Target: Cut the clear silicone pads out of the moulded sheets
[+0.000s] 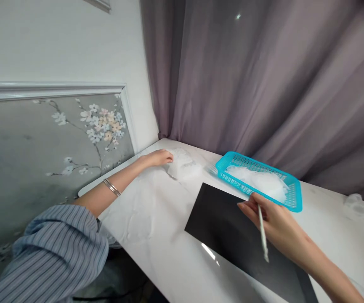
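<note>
My left hand [160, 157] reaches to the table's far left corner, its fingers curled together at the edge of a white, see-through plastic bundle [185, 165]. What lies between those fingertips is hidden. A thin white stick [263, 235] with a rough, slightly twisted lower end slants down from my right hand [268, 214], which is closed on it. That hand is above a flat black panel [226, 223], close to the near rim of a blue plastic basket [259, 162]. White, soft-looking sheets or bags [257, 179] lie in the basket.
The white marbled table [169, 256] meets a wall with a framed flower panel [96, 126] on the left. A purple-grey curtain [219, 84] hangs along its back edge. Clear wrapping [360, 210] lies at far right.
</note>
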### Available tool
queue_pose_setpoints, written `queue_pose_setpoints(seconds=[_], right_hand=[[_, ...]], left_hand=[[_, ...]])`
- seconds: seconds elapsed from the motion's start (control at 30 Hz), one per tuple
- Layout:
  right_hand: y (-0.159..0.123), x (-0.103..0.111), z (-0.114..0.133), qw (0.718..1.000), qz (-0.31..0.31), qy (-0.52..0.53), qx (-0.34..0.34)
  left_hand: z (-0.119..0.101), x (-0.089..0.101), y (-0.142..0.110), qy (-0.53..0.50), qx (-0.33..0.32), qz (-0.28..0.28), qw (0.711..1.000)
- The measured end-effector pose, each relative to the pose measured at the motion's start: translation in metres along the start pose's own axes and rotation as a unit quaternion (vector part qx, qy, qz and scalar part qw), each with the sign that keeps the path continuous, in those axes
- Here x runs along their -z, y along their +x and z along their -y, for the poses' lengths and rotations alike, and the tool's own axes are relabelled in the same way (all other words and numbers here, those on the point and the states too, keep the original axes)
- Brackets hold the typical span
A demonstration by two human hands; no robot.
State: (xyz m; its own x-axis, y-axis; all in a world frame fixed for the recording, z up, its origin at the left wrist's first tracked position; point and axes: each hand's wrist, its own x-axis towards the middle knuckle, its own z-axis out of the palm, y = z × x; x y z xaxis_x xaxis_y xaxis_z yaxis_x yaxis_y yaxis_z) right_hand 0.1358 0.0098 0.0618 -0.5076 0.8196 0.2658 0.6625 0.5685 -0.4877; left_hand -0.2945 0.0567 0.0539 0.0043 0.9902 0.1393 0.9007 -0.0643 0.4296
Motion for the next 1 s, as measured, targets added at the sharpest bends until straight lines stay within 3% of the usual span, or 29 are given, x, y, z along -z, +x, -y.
queue_pose_setpoints(seconds=[0.13,0.3,0.4,0.5,0.67,0.83,1.0], right_hand=[[0.002,-0.014,0.017,0.998,0.051,0.026,0.039],[0.000,-0.020,0.015,0.995,0.088,0.029,0.038],[-0.001,-0.020,0.014,0.995,0.090,0.022,0.037],[-0.003,-0.017,0.019,0.995,0.088,0.031,0.041],[-0.009,-0.021,0.038,0.987,0.103,0.120,0.023],[-0.008,-0.056,0.068,0.949,0.099,0.298,0.021],[-0.018,-0.093,0.096,0.924,0.056,0.379,0.004]], left_hand=[[0.021,-0.003,-0.028,0.059,0.066,0.059,0.994],[0.044,-0.006,-0.072,0.114,0.173,0.078,0.975],[0.043,-0.001,-0.082,0.127,0.196,0.066,0.970],[0.029,0.012,-0.081,0.120,0.180,0.058,0.975],[-0.027,0.059,-0.083,0.085,0.072,0.060,0.992],[-0.122,0.112,-0.108,0.058,-0.037,0.022,0.997],[-0.202,0.132,-0.114,0.038,-0.067,-0.069,0.995]])
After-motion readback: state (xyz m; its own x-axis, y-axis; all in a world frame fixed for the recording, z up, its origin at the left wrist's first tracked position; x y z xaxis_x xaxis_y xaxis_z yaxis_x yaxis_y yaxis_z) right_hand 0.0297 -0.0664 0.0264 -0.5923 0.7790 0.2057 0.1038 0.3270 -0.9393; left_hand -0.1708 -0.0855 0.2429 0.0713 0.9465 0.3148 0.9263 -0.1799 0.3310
